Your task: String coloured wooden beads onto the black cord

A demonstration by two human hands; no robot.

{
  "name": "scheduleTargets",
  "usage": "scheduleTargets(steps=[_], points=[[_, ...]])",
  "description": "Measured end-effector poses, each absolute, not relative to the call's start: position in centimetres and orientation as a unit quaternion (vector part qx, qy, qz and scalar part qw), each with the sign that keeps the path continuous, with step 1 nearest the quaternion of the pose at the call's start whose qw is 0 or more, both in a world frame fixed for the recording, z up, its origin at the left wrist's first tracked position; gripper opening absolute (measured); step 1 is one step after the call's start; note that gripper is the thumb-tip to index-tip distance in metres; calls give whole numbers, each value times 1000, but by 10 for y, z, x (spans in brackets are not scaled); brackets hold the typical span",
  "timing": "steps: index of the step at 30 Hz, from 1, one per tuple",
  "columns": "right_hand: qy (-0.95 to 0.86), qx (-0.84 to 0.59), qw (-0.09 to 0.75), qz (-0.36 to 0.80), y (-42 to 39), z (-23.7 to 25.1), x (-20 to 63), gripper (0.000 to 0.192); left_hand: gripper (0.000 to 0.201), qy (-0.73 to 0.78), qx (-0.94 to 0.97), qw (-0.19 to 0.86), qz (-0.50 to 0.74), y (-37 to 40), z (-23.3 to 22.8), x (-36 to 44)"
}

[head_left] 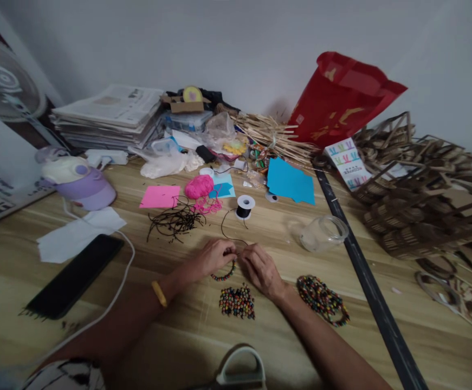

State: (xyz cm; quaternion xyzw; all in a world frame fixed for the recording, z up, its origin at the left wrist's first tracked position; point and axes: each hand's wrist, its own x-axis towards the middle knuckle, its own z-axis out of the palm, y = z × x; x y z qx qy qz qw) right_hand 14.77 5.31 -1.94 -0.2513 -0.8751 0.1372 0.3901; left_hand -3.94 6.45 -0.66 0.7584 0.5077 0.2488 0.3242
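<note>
My left hand [218, 255] is closed in a pinch at the top of a short string of multicoloured beads [224, 277], which curves down onto the table. Close beside it, the fingers of my right hand [262, 265] pinch black cord [231, 237]; the exact grip is partly hidden. This cord runs back toward a white spool of black cord [244, 207] standing upright. Just below my hands lies a pile of loose coloured beads [237, 302]. Finished-looking bead strands [323, 300] are heaped to the right of my right forearm.
Cut black cords [176, 219] and pink yarn [199, 187] lie beyond my left hand. A glass jar [324, 234] stands at right, near woven baskets [406, 211]. A phone [75, 276] and white cable [125, 271] are at left. A pale handle [243, 365] shows at the front edge.
</note>
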Motion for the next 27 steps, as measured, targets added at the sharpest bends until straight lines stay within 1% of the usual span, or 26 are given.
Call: scheduleTargets(steps=[3,7,10,18,23,25,27], points=[[-874,-240,394,154,53,-18,147,19,7,494,775,306,247,63,-6,-39],[-865,-241,402,180,52,-18,147,17,9,473,782,313,260,59,-9,-39],[-860,-246,402,197,52,-18,146,17,11,469,792,307,243,56,-9,-40],[-845,-248,416,225,51,-19,145,16,15,460,806,302,216,52,5,-31],[-807,-308,445,235,51,-20,145,16,14,450,777,355,260,56,4,-33],[-790,-333,466,217,51,-20,145,17,18,455,757,384,270,59,0,-36],[-793,-333,468,203,52,-20,146,16,22,456,735,418,277,63,-5,-38]])
